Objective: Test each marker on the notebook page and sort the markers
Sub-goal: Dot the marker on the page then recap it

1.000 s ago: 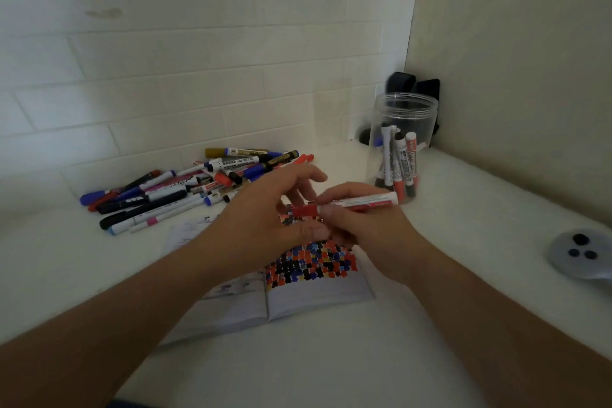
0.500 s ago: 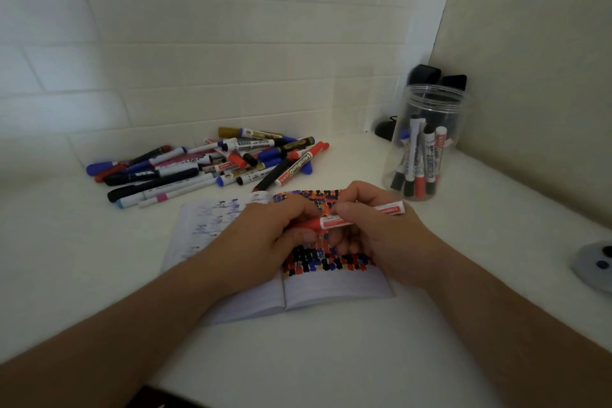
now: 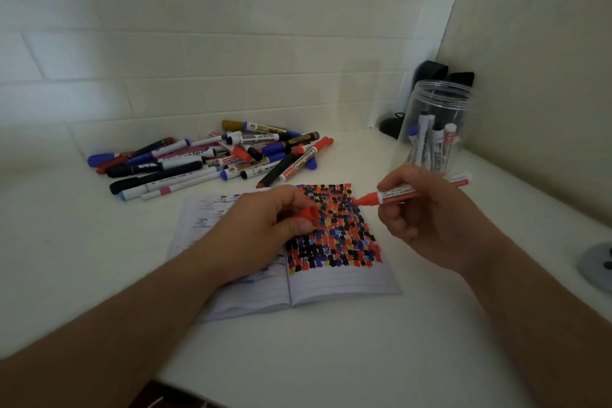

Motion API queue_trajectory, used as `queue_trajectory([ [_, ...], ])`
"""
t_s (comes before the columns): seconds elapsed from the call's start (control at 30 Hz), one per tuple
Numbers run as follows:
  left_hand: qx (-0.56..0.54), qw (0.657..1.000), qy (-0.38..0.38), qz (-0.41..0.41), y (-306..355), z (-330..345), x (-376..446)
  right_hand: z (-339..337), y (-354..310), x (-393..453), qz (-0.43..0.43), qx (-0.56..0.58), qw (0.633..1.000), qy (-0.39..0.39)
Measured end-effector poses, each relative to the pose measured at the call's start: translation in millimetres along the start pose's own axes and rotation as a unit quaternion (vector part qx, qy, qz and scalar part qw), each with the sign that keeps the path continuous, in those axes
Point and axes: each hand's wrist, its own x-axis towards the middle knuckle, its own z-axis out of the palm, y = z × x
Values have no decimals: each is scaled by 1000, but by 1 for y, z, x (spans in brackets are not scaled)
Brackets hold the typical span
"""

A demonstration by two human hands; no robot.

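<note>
An open notebook [image 3: 341,281] lies on the white counter, its right page packed with red, black and blue test blotches. My right hand [image 3: 427,215] grips an uncapped red marker [image 3: 394,194], tip pointing left just above the page's upper right edge. My left hand [image 3: 265,225] holds the marker's red cap [image 3: 306,214] over the notebook's middle. A heap of several mixed markers [image 3: 212,159] lies behind the notebook. A clear plastic jar [image 3: 433,129] holding several upright markers stands at the right, behind my right hand.
Tiled wall closes the back and a plain wall the right. Dark objects [image 3: 430,71] sit in the corner behind the jar. A grey round device [image 3: 596,265] lies at the counter's right edge. The counter's front edge [image 3: 185,391] runs below my arms.
The red marker was capped and held by both hands. Now the cap is off in my left hand and my right hand has drawn the marker to the right.
</note>
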Motion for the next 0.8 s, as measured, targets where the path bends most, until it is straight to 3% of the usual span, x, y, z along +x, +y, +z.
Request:
queue_trajectory([
  [0.1, -5, 1000, 0, -4, 0, -1, 1, -4, 2, 1, -7, 30, 999, -26],
  [0.2, -16, 1000, -4, -7, 2, -3, 1, -3, -5, 2, 0, 19, 1000, 21],
  [0.37, -13, 1000, -15, -9, 1, -3, 2, 6, -17, 1, 48, -120, 989, 69],
  [0.5, -30, 999, -33, -5, 0, -2, 1, 8, 1, -11, 26, -281, 956, 77],
  [0.8, 27, 998, -48, 18, -2, 0, 2, 6, 17, -23, -14, -311, 938, 151],
])
